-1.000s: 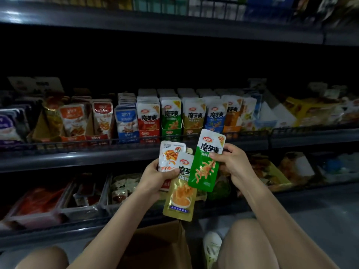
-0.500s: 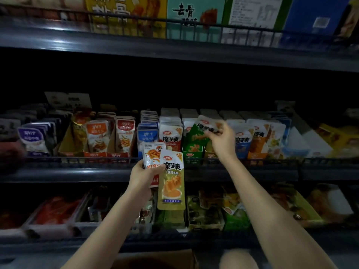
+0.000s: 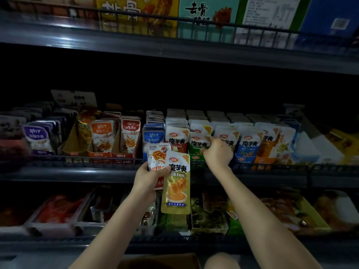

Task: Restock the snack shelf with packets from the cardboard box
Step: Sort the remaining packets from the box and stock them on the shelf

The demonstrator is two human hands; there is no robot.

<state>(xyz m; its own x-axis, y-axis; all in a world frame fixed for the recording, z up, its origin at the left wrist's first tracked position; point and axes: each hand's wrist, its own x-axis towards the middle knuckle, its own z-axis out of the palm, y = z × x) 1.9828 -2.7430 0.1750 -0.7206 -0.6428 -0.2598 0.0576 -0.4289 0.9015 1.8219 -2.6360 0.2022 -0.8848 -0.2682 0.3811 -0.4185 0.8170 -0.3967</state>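
Left hand (image 3: pixel 147 177) grasps white packet (image 3: pixel 156 156) and yellow packet (image 3: pixel 176 189), in front of shelf (image 3: pixel 77 171) rail. Right hand (image 3: pixel 218 154), at their 2 o'clock, fingers curled on green packet (image 3: pixel 198 144) standing in shelf row. Box (image 3: pixel 155 261) at frame's 6 o'clock.

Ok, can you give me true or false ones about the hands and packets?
1. The left hand holds two packets: a yellow plastic packet and a white-and-orange plastic packet. True.
2. The right hand hangs empty. False: it grips a green-and-white plastic packet in the row on the dark metal middle shelf.
3. The yellow packet overlaps the white-and-orange one. True.
4. Bottles stand above the packets. False: large printed cartons stand on the top shelf.
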